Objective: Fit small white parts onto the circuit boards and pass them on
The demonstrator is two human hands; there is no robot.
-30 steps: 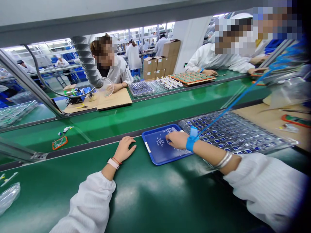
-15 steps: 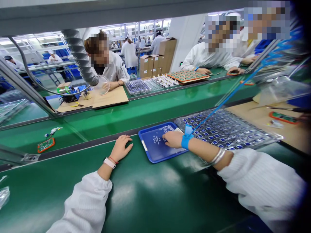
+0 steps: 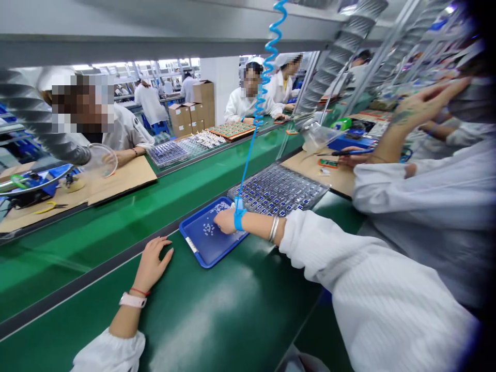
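Note:
My right hand (image 3: 225, 221) rests in a blue plastic tray (image 3: 196, 240), its fingertips down among a scatter of tiny white parts (image 3: 209, 229). Whether those fingers pinch anything is hidden by the hand. A blue antistatic wrist strap (image 3: 239, 219) circles my right wrist, and its coiled blue cord (image 3: 263, 88) rises out of view. My left hand (image 3: 152, 263) lies flat on the green bench mat (image 3: 201, 320) with fingers apart, holding nothing, just left of the tray. Its wrist wears a white watch band (image 3: 133, 300) and a thin red cord.
A clear blister tray of blue-and-silver components (image 3: 278, 190) sits beyond my right hand. To the right, a co-worker's hand (image 3: 351, 155) holds a blue-handled tool over a tan mat (image 3: 310, 168). Another person's sleeve (image 3: 406, 227) fills the right side. A green conveyor (image 3: 116, 191) runs behind.
The whole scene has swung left and tilted in the view as my head turned right. A co-worker at the right has come into view. My hands stay in about the same places.

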